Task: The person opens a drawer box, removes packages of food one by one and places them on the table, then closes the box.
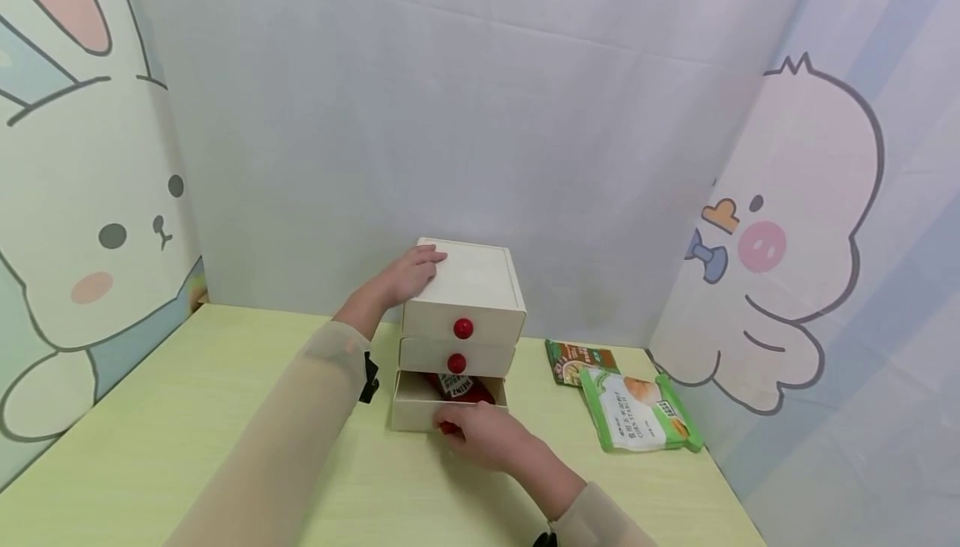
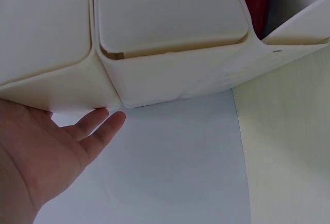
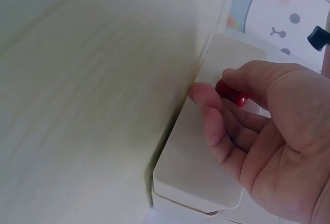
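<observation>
A white cabinet [image 1: 480, 280] with three stacked drawers stands on the table. Its bottom drawer [image 1: 412, 415] is pulled partway out, with a red Heinz packet [image 1: 463, 388] lying inside. My right hand [image 1: 487, 437] pinches that drawer's red knob [image 3: 234, 97] between thumb and curled index finger. On the cabinet's top left edge rests my left hand [image 1: 411, 274]. The left wrist view shows this hand [image 2: 56, 154] against the cabinet's side, fingers extended. Above the open drawer, the middle and top drawers sit closed, each with a red knob [image 1: 463, 328].
Right of the cabinet, a green and white corn starch bag [image 1: 637, 414] lies on the pale yellow table [image 1: 247, 363]. It overlaps a green and brown food packet [image 1: 573, 361] behind it. A grey-white curtain [image 1: 465, 113] hangs behind, with cartoon-printed panels on both sides.
</observation>
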`<state>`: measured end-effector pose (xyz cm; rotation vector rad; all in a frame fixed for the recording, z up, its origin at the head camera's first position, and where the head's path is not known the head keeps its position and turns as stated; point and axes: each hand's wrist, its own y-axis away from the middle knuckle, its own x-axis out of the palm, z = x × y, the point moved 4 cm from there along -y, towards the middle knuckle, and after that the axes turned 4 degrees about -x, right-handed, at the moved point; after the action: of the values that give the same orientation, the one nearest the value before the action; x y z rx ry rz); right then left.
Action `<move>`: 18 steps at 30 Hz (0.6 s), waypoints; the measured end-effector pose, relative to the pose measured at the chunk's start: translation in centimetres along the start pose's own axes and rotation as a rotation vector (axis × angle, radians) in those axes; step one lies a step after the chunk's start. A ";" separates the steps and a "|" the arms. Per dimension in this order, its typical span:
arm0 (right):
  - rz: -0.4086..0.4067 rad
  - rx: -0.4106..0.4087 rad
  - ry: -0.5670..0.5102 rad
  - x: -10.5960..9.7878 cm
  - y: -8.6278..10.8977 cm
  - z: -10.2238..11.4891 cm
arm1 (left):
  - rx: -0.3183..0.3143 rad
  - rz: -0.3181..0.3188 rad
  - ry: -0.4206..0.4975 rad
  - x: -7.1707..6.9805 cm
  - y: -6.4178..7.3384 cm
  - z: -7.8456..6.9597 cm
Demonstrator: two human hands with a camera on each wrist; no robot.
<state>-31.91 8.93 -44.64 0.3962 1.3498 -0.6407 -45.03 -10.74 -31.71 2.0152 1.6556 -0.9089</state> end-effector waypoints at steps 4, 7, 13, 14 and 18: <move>-0.001 0.004 0.003 0.0 0.3 0.3 | 0.000 0.000 -0.004 0.0 0.0 0.1; 0.002 0.002 0.001 -0.2 0.4 0.6 | 0.002 -0.001 -0.008 0.0 0.0 0.0; 0.007 -0.001 -0.019 -0.7 0.9 1.0 | 0.009 -0.002 -0.020 0.0 0.0 0.0; 0.008 -0.002 -0.019 -0.7 1.0 1.1 | 0.010 -0.002 -0.021 0.0 0.0 0.0; 0.017 -0.005 -0.002 -0.7 1.4 1.3 | 0.010 -0.002 -0.014 0.0 0.0 -0.1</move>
<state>-30.07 9.29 -43.85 0.4022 1.3442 -0.6229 -45.01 -10.66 -31.66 2.0093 1.6490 -0.9314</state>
